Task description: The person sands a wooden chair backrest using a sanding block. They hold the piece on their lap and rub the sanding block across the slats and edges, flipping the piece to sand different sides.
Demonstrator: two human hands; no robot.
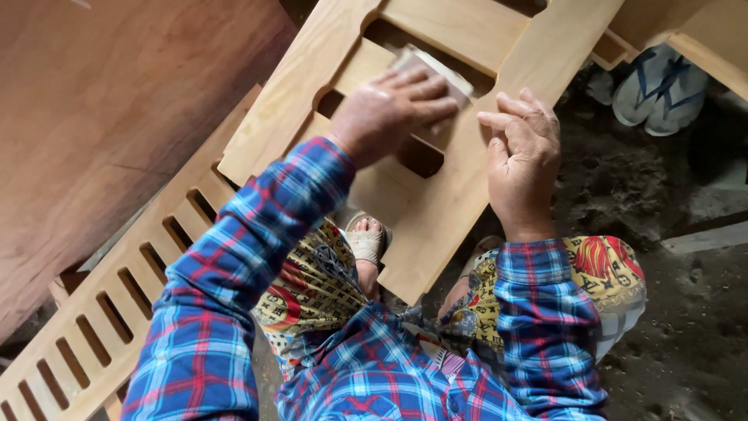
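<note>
A pale wooden frame panel (436, 226) with cut-out openings leans toward me over my knees. My left hand (389, 109) presses a small pale sanding block (440, 70) flat onto one of the frame's inner slats, fingers closed over it. My right hand (523, 156) grips the frame's right rail, thumb on the front face and fingers wrapped round its edge. Both arms wear blue and red plaid sleeves. My sandalled foot (366, 242) shows through a lower opening in the frame.
A slatted wooden panel (117, 312) lies at the lower left beside a large reddish board (101, 125). More pale timber (701, 39) sits at the top right above a pair of sandals (658, 86). Dark dirt floor (686, 312) spreads to the right.
</note>
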